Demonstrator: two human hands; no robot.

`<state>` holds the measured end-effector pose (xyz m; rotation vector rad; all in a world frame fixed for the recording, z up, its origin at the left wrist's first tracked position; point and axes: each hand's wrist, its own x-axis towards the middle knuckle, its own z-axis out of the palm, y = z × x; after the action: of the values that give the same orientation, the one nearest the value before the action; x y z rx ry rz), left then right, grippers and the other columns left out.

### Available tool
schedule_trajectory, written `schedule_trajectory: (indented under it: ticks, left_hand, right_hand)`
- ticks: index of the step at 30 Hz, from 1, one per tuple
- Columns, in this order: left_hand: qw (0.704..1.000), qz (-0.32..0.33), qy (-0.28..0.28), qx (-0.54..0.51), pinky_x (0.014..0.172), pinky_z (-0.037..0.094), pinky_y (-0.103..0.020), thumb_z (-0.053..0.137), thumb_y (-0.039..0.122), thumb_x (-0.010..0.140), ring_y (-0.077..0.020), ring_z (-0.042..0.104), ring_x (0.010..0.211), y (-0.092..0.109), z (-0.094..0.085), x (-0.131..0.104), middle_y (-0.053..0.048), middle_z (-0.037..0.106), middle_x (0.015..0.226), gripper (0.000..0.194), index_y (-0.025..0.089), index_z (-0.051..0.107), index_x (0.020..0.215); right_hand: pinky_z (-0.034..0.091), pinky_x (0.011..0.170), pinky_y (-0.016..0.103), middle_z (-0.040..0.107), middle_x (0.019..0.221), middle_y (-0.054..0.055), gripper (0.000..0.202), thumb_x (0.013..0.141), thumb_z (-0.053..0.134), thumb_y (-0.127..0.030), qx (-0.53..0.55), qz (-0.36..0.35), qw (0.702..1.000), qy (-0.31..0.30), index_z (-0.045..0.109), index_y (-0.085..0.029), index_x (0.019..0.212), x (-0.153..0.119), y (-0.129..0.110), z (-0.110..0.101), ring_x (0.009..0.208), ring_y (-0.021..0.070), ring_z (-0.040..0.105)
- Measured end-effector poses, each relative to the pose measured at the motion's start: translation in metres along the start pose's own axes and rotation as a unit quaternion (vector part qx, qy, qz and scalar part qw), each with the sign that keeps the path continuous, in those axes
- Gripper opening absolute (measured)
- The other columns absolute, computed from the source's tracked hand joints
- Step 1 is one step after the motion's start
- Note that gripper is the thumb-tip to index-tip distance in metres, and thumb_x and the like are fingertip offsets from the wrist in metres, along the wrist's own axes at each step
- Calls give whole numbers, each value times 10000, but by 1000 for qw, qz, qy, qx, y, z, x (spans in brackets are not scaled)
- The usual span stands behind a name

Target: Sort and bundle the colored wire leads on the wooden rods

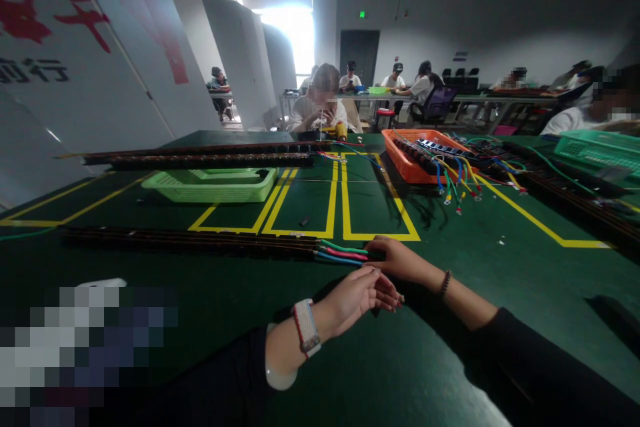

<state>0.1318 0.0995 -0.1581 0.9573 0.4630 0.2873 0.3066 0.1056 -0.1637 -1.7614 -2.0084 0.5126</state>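
Note:
A long dark strip assembly [200,242] lies across the green table, with green, red and blue wires [345,254] coming out of its right end. At the wire ends is my right hand [393,257], its fingers closed around them; the wire tips are hidden under the fingers. My left hand [357,299], with a watch band at the wrist, is just in front of the right one. Its fingers are extended and slightly curled, palm turned to the right, and nothing shows in it.
Beyond the strip stand a light green basket [215,195], more long strips [210,159] and an orange basket [415,170] of wired parts. A teal basket [600,153] is at the right. A person [320,103] sits across the table. Yellow tape marks the green table [450,347].

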Motion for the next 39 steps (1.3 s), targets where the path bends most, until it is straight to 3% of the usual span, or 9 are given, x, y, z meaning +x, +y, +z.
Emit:
schedule_trajectory:
  ticks: [4,10,18,23,27,31,35,39]
  left_hand:
    - [1000,1,-5,-11,774,469,-237,449,451,786,-124,643,795,0,-1,0,-93,654,888,342,130,541,856]
    - [1000,-13,-22,-3,812,461,-259,427,489,784,-139,646,817,1,1,-3,-109,665,908,417,107,588,826]
    - [996,-79,-34,-30,889,434,-279,346,550,789,-145,638,832,8,0,-2,-134,650,911,566,58,618,848]
    - [992,-108,-38,-60,971,418,-338,332,666,744,-188,638,924,8,-1,1,-146,641,1014,686,102,567,1056]
    - [989,-45,6,-138,1035,404,-344,388,567,788,-146,627,953,5,-1,4,-90,643,1017,492,167,553,1023]
    - [972,16,75,-223,977,452,-279,487,446,800,-92,612,879,4,-2,6,-17,641,873,279,185,545,876]
    - [958,22,106,-266,937,489,-256,521,447,789,-65,591,808,5,-4,8,4,619,804,275,172,539,792]
    - [952,15,125,-281,896,505,-203,493,383,816,-36,576,753,6,-4,9,17,596,731,231,163,514,751]
  right_hand:
    - [351,722,124,605,914,53,333,774,512,-357,-11,4,1000,0,647,-111,954,-5,-9,-1,770,16,489]
    - [337,667,93,621,933,54,332,751,479,-250,-2,0,999,-46,647,-104,997,-11,-24,-4,739,6,507]
    - [268,693,116,616,892,20,249,811,465,-277,-122,-11,992,13,660,-179,931,-12,-30,-4,751,2,476]
    - [196,642,151,583,764,16,244,846,462,-319,-224,-13,974,34,623,-139,872,-14,-33,-4,623,-10,400]
    - [179,646,174,565,733,29,307,879,423,-346,-267,-35,962,35,592,-99,809,-16,-41,-8,585,-18,353]
    - [167,654,184,586,774,36,319,898,389,-344,-288,-72,955,30,601,-117,824,-18,-45,-10,593,-16,357]
    - [216,681,191,568,752,40,196,867,418,-206,-348,-122,929,39,590,-114,852,-23,-47,0,659,11,424]
    - [244,666,219,568,785,59,204,844,412,-147,-421,-130,896,58,608,-112,889,-28,-54,16,726,59,463]
